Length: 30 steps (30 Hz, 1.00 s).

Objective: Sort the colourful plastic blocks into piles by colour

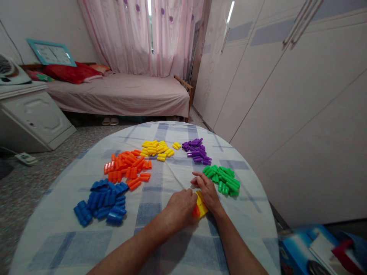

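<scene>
Low on the right half of the round table, my left hand (182, 206) is closed over an orange plastic piece (196, 212). Its fingertips are partly hidden. Joined to or touching the orange part is a yellow plastic piece (202, 206), lying between both hands. My right hand (208, 191) rests along the right side of the yellow piece, fingers stretched to the left and apart; its thumb is hidden. Just right of it lies a pile of green tube-shaped pieces (225, 178). Beyond are purple pieces (196, 150) and yellow pieces (156, 149).
Orange pieces (126, 165) and blue pieces (106, 202) lie in piles on the left of the checked tablecloth (155, 244). A wardrobe (309, 126) stands close on the right, a bed (123, 93) beyond the table. A blue box (298, 248) sits low at right.
</scene>
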### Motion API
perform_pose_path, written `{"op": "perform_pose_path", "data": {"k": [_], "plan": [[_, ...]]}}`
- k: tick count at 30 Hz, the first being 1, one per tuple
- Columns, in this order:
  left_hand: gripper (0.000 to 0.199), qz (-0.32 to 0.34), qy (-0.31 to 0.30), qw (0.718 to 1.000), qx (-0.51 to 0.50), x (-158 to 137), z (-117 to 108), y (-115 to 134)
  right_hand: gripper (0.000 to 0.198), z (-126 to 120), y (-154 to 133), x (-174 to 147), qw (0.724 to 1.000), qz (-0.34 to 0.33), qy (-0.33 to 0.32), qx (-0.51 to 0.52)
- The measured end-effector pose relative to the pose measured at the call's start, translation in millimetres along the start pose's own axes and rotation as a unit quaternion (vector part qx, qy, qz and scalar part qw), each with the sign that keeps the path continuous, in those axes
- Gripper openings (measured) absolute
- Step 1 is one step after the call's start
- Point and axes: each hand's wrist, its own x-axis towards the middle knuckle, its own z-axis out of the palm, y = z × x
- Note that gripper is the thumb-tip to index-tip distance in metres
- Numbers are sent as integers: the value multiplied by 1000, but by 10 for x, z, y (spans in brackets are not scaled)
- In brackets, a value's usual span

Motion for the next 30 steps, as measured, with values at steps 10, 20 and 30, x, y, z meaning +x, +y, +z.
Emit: {"op": "perform_pose_path", "data": {"k": [10, 20, 30], "plan": [[26, -54, 35, 996, 60, -54, -317, -404, 36, 9, 8, 2, 1000, -1, -5, 9], [33, -252, 116, 952, 130, -258, -670, -1226, 37, 9, 18, 1, 1000, -1, -1, 7], [41, 13, 78, 996, -47, -35, -257, -362, 38, -11, -62, -4, 1000, 3, 12, 25]]}}
